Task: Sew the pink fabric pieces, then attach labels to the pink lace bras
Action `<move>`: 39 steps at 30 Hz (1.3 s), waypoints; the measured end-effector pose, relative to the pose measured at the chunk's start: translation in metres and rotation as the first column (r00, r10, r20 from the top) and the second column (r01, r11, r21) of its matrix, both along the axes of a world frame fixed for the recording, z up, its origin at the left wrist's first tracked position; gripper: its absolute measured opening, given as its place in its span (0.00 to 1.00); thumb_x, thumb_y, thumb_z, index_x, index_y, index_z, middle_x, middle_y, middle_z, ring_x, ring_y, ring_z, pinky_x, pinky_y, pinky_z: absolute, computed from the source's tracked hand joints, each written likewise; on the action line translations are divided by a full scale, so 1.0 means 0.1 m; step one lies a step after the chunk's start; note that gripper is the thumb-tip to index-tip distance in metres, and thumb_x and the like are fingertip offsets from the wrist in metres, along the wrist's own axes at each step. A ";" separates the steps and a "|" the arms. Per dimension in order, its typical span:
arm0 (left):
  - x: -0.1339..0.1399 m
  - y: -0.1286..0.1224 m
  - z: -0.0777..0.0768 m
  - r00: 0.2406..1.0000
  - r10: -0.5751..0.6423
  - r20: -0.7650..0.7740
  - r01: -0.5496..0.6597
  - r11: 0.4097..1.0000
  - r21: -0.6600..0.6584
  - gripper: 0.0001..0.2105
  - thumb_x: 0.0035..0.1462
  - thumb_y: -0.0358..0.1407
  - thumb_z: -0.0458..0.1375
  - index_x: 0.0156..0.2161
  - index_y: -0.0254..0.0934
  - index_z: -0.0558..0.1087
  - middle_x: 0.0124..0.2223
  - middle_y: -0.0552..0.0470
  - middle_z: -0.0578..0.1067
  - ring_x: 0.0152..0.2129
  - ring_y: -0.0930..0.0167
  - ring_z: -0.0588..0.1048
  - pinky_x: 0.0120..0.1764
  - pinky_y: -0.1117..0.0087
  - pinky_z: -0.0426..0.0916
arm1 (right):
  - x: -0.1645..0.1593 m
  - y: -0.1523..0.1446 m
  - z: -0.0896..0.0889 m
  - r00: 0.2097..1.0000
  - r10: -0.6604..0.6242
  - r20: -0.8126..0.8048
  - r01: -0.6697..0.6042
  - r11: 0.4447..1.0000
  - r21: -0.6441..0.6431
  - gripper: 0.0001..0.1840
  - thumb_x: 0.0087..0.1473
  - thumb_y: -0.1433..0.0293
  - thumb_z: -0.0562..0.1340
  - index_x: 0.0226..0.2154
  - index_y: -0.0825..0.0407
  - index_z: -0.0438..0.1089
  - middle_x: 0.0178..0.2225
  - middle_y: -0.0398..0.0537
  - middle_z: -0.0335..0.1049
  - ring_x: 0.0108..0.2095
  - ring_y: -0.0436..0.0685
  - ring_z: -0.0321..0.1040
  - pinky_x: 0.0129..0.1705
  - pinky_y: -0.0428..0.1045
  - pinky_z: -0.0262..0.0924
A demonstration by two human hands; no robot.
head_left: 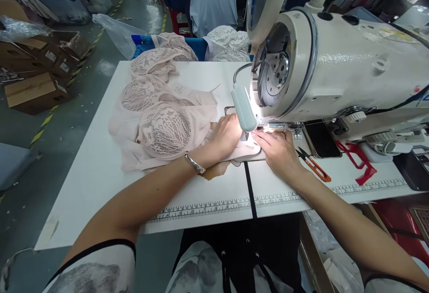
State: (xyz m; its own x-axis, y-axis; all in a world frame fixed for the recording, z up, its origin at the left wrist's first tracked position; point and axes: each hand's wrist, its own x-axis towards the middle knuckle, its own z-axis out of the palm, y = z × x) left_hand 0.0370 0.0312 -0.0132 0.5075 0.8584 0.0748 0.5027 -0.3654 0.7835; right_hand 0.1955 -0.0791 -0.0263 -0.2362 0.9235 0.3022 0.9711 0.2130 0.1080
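Observation:
Beige lace bras lie heaped on the white sewing table, their fabric running right to the sewing machine. My left hand is closed on the beige fabric just left of the needle area, its fingertips partly hidden by the pale green lamp. From the other side, my right hand holds the fabric's edge with its fingers pressed together, close beneath the machine head. The lamp covers the stitching point. A piece of brown paper shows under the fabric.
Orange-handled thread snips lie right of my right hand, near a dark phone and a red strip. A printed ruler runs along the front edge. White lace pieces rest beyond the table, before a person in blue. Cardboard boxes stand left.

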 end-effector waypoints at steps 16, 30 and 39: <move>-0.02 -0.01 0.00 0.986 -0.043 -0.158 0.071 0.982 0.173 0.14 0.68 0.32 0.39 0.32 0.39 0.63 0.33 0.48 0.70 0.32 0.68 0.69 0.37 0.67 0.67 | 0.09 0.03 -0.04 0.993 -0.051 -0.109 0.045 0.997 -0.060 0.30 0.57 0.81 0.46 0.54 0.50 0.72 0.51 0.50 0.75 0.39 0.60 0.67 0.44 0.58 0.62; -0.01 0.03 0.02 0.995 -0.052 -0.086 0.065 0.987 0.147 0.10 0.63 0.32 0.43 0.30 0.40 0.60 0.30 0.50 0.67 0.30 0.68 0.69 0.35 0.65 0.68 | 0.04 0.06 -0.03 0.987 -0.149 -0.053 0.141 0.981 -0.133 0.25 0.59 0.75 0.50 0.56 0.47 0.69 0.47 0.52 0.75 0.33 0.61 0.66 0.40 0.58 0.60; -0.02 0.03 0.04 0.995 -0.045 -0.092 0.060 0.985 0.164 0.10 0.63 0.32 0.45 0.29 0.40 0.59 0.29 0.50 0.68 0.31 0.67 0.70 0.35 0.65 0.68 | 0.03 0.08 -0.02 0.984 -0.154 -0.095 0.136 0.976 -0.170 0.25 0.61 0.73 0.48 0.56 0.46 0.69 0.38 0.53 0.74 0.34 0.62 0.67 0.45 0.59 0.59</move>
State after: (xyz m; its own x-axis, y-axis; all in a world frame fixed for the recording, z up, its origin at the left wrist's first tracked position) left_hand 0.0346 0.0338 -0.0094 0.5623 0.8097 0.1677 0.5436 -0.5148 0.6629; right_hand 0.1987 -0.0714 -0.0285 -0.0708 0.9842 0.1621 0.9969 0.0755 -0.0230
